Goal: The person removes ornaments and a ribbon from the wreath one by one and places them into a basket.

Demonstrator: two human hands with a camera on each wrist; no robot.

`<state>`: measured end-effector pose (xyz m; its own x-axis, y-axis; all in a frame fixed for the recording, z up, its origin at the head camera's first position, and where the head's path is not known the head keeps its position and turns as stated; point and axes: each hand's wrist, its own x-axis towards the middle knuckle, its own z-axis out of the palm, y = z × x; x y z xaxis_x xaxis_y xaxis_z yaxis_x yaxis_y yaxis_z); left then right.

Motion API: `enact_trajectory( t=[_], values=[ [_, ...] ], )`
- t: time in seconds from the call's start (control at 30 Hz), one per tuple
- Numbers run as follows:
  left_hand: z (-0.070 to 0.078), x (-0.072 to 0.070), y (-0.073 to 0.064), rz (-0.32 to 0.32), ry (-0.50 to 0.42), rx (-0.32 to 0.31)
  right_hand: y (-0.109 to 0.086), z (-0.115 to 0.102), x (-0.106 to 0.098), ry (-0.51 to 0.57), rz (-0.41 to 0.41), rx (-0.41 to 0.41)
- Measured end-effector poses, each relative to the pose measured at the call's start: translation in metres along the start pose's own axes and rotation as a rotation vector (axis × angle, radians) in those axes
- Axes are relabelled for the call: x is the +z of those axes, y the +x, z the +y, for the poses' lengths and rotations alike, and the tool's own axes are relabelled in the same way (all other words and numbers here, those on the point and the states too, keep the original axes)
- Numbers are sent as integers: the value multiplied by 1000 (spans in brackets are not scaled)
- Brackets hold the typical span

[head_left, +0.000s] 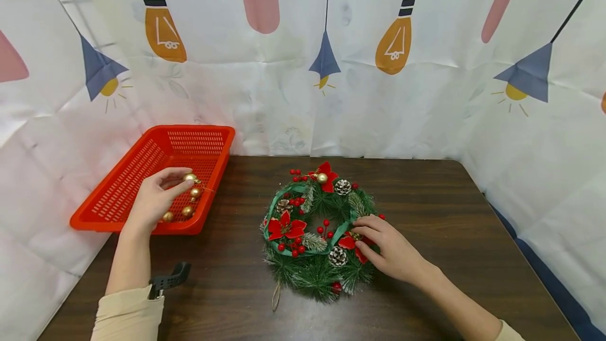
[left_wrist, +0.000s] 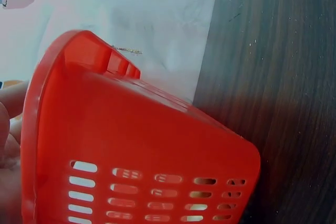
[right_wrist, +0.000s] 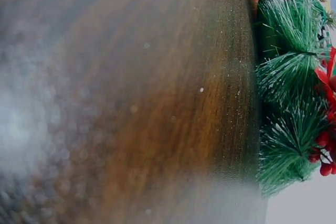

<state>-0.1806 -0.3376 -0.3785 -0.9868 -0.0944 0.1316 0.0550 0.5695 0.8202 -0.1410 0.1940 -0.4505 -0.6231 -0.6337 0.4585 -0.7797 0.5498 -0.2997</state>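
My left hand [head_left: 153,196] is above the front right part of a red plastic basket [head_left: 124,172]. Its thumb and fingertips pinch a small gold ball ornament [head_left: 190,177]. More gold balls [head_left: 187,211] lie inside the basket below the fingers. A green Christmas wreath [head_left: 314,278] with red poinsettias [head_left: 286,226], pinecones [head_left: 337,256], berries and a green ribbon [head_left: 272,213] lies on the table. My right hand [head_left: 390,249] rests on the wreath's right side, fingertips near the ribbon and thumb by a poinsettia. One gold ball [head_left: 322,178] sits at the wreath's top.
A dark wooden table [head_left: 426,188] bears the basket at its left and the wreath in the middle. White cloth [head_left: 284,99] printed with lamps hangs behind and at both sides. A twine loop [head_left: 276,297] sticks out from the wreath's lower left.
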Motion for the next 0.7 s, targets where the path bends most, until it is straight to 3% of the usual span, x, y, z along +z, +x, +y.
enact_trajectory(
  t=[0.27, 0.7],
  values=[
    [1, -1, 0, 11, 38, -30, 0, 0, 0, 2, -6, 7],
    [21, 11, -1, 9, 20, 69, 1, -1, -1, 5, -13, 13]
  ],
)
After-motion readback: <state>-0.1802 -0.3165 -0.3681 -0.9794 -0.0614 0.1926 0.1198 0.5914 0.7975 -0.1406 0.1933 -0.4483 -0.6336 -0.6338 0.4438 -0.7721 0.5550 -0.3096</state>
